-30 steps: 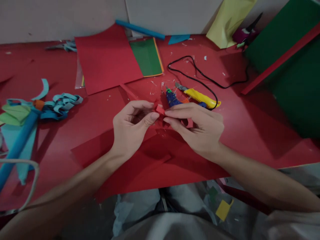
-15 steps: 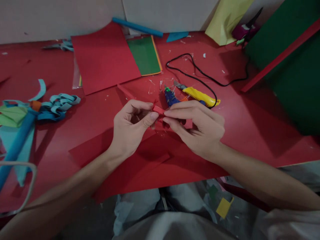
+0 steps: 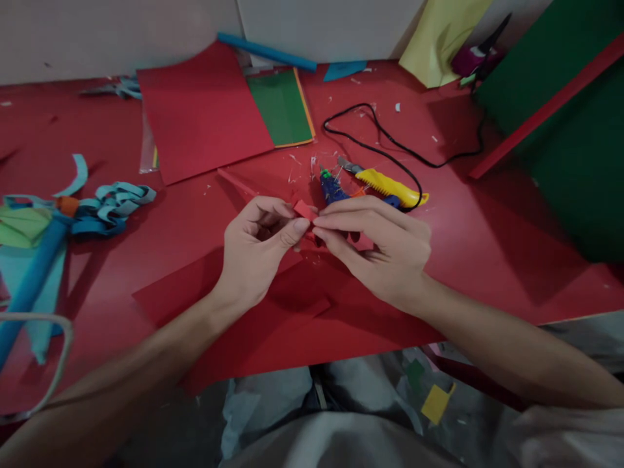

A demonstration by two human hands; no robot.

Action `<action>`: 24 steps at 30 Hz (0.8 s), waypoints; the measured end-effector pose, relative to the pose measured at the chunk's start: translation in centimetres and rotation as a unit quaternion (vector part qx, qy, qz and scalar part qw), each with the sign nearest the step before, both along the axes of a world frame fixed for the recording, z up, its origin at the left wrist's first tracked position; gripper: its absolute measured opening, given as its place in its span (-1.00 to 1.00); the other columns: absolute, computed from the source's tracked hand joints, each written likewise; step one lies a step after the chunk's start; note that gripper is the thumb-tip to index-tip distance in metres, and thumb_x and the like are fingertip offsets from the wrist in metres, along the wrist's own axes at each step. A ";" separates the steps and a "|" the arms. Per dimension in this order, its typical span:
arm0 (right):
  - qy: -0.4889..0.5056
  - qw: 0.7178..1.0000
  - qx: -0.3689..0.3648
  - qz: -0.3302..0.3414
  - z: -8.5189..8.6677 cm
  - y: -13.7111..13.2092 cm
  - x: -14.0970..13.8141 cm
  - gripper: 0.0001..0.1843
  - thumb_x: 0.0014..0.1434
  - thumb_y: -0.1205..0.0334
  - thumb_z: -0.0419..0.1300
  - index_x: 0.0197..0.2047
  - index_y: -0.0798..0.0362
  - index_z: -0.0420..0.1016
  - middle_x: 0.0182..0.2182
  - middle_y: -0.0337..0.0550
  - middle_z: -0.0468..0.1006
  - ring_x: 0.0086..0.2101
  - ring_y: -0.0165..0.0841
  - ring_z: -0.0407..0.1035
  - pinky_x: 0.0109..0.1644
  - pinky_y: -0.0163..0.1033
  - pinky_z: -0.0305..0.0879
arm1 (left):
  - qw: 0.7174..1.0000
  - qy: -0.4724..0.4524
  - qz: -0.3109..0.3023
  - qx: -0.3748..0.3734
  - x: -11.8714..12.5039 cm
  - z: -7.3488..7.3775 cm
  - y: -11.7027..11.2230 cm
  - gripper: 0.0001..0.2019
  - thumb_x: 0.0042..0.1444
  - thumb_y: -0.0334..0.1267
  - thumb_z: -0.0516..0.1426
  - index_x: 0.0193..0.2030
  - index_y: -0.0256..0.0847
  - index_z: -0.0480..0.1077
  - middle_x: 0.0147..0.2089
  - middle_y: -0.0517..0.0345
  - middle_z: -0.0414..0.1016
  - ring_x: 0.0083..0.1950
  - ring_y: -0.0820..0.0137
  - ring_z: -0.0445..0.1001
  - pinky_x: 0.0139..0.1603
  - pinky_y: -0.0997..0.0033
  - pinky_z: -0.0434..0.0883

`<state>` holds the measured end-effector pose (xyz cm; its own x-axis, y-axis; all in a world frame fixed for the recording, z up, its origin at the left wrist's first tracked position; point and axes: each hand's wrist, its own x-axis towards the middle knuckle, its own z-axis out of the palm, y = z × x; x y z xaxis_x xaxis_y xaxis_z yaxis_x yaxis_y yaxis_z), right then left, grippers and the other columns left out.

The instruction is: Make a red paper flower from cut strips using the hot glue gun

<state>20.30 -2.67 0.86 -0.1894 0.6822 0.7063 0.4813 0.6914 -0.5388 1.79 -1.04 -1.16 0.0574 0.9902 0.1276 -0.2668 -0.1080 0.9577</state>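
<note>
My left hand (image 3: 258, 250) and my right hand (image 3: 380, 250) meet at the middle of the red table (image 3: 487, 221). Both pinch a small folded red paper strip (image 3: 306, 210) between thumb and fingertips, fingers closed around it. The strip's other end shows under my right palm. A large red paper sheet (image 3: 292, 325) lies under both hands and overhangs the table's near edge. Just beyond my right hand lie a blue glue gun (image 3: 333, 187) and a yellow utility knife (image 3: 390, 187).
A red sheet (image 3: 202, 117) and a green sheet (image 3: 281, 107) lie at the back. A black cord (image 3: 390, 140) loops right. Blue paper curls (image 3: 114, 205) and a blue tube (image 3: 29, 286) sit left. Green board (image 3: 565, 117) leans right; yellow paper (image 3: 441, 39) behind.
Both hands have shifted slightly left and up with the red strip still pinched; the fingertips have closed in a little more on its fold.
</note>
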 end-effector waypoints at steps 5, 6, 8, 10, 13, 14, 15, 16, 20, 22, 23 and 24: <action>-0.023 0.999 -0.032 0.009 -0.1 0.0 -0.1 -0.82 0.42 0.29 0.25 -0.10 -0.16 0.69 -0.17 -0.20 0.76 -0.18 -0.30 0.65 -0.03 -0.09 0.67 | 1.000 0.000 0.007 -0.008 0.0 -0.1 0.1 -0.57 -0.02 -0.03 0.56 -0.31 -0.14 0.43 -0.35 0.27 0.57 -0.43 0.53 0.52 -0.42 0.54 0.52; -0.028 0.999 -0.033 0.008 -0.1 0.0 -0.1 -0.81 0.43 0.28 0.24 -0.09 -0.16 0.69 -0.16 -0.20 0.75 -0.18 -0.30 0.65 -0.03 -0.09 0.66 | 1.000 0.000 0.005 -0.008 0.0 -0.1 0.1 -0.56 -0.04 -0.02 0.56 -0.32 -0.15 0.43 -0.36 0.27 0.57 -0.43 0.53 0.51 -0.43 0.54 0.52; -0.035 0.999 -0.022 0.016 0.0 0.1 0.1 -0.81 0.44 0.26 0.24 -0.07 -0.16 0.69 -0.14 -0.19 0.75 -0.17 -0.31 0.65 -0.02 -0.10 0.65 | 1.000 -0.002 0.000 -0.006 0.0 -0.1 0.1 -0.54 -0.06 -0.01 0.57 -0.34 -0.15 0.42 -0.38 0.28 0.57 -0.46 0.53 0.51 -0.45 0.54 0.52; -0.044 0.999 0.001 0.021 0.4 0.7 0.9 -0.81 0.44 0.24 0.22 -0.03 -0.16 0.69 -0.10 -0.17 0.75 -0.13 -0.29 0.64 0.02 -0.09 0.63 | 1.000 -0.007 0.000 -0.004 0.0 0.0 0.3 -0.55 -0.05 -0.01 0.57 -0.35 -0.14 0.42 -0.39 0.29 0.56 -0.47 0.54 0.50 -0.44 0.54 0.54; -0.100 0.995 -0.001 -0.021 1.1 2.2 3.3 -0.71 0.46 0.28 0.14 0.09 -0.17 0.64 -0.03 -0.11 0.73 -0.01 -0.18 0.60 0.12 0.01 0.56 | 1.000 -0.025 0.010 -0.010 -0.2 0.1 0.6 -0.55 -0.06 0.00 0.57 -0.35 -0.13 0.43 -0.41 0.31 0.55 -0.46 0.53 0.52 -0.43 0.55 0.57; -0.146 0.989 -0.016 -0.033 1.3 2.7 4.3 -0.67 0.46 0.31 0.11 0.13 -0.18 0.61 -0.01 -0.08 0.72 0.01 -0.15 0.58 0.13 0.03 0.54 | 0.999 -0.032 0.012 -0.014 -0.3 0.1 0.7 -0.55 -0.07 0.01 0.57 -0.35 -0.12 0.43 -0.41 0.30 0.55 -0.44 0.53 0.53 -0.42 0.55 0.57; -0.205 0.978 -0.027 -0.034 1.4 3.1 5.1 -0.65 0.43 0.33 0.11 0.15 -0.15 0.59 0.01 -0.04 0.71 0.03 -0.10 0.56 0.15 0.07 0.50 | 0.999 -0.037 0.011 -0.018 -0.4 0.0 0.9 -0.54 -0.08 0.01 0.57 -0.34 -0.12 0.44 -0.40 0.30 0.55 -0.43 0.52 0.54 -0.42 0.55 0.58; -0.271 0.961 -0.031 -0.034 1.5 3.4 5.8 -0.64 0.39 0.34 0.13 0.16 -0.10 0.58 0.05 0.02 0.69 0.05 -0.03 0.53 0.17 0.13 0.46 | 0.999 -0.041 0.010 -0.021 -0.5 -0.1 1.0 -0.54 -0.08 0.01 0.58 -0.34 -0.12 0.44 -0.39 0.30 0.56 -0.42 0.51 0.55 -0.42 0.55 0.58; -0.472 0.877 -0.074 -0.052 1.0 3.6 6.6 -0.57 0.30 0.35 0.16 0.22 0.10 0.52 0.15 0.19 0.60 0.10 0.11 0.48 0.09 0.17 0.40 | 0.998 -0.053 0.009 -0.022 -0.9 -0.4 1.4 -0.55 -0.06 -0.02 0.58 -0.32 -0.12 0.44 -0.37 0.31 0.55 -0.40 0.53 0.56 -0.39 0.57 0.59; -0.494 0.863 -0.085 -0.058 0.4 3.3 6.2 -0.58 0.32 0.39 0.11 0.21 0.15 0.50 0.18 0.22 0.58 0.11 0.08 0.49 0.10 0.13 0.40 | 0.998 -0.058 0.007 -0.020 -1.0 -0.4 1.5 -0.56 -0.06 -0.04 0.58 -0.32 -0.13 0.44 -0.37 0.32 0.57 -0.41 0.55 0.56 -0.38 0.59 0.59; -0.492 0.864 -0.084 -0.060 0.1 3.2 5.9 -0.60 0.33 0.39 0.09 0.20 0.17 0.50 0.18 0.23 0.58 0.12 0.06 0.50 0.11 0.11 0.40 | 0.998 -0.061 0.006 -0.018 -0.9 -0.3 1.4 -0.56 -0.06 -0.04 0.58 -0.32 -0.13 0.44 -0.38 0.31 0.58 -0.41 0.56 0.55 -0.38 0.61 0.58; -0.489 0.866 -0.080 -0.061 -0.2 3.2 5.8 -0.61 0.34 0.40 0.07 0.19 0.19 0.49 0.18 0.23 0.59 0.12 0.05 0.51 0.12 0.10 0.40 | 0.998 -0.063 0.005 -0.018 -0.9 -0.2 1.4 -0.55 -0.08 -0.03 0.58 -0.33 -0.14 0.44 -0.39 0.32 0.58 -0.43 0.56 0.55 -0.39 0.62 0.58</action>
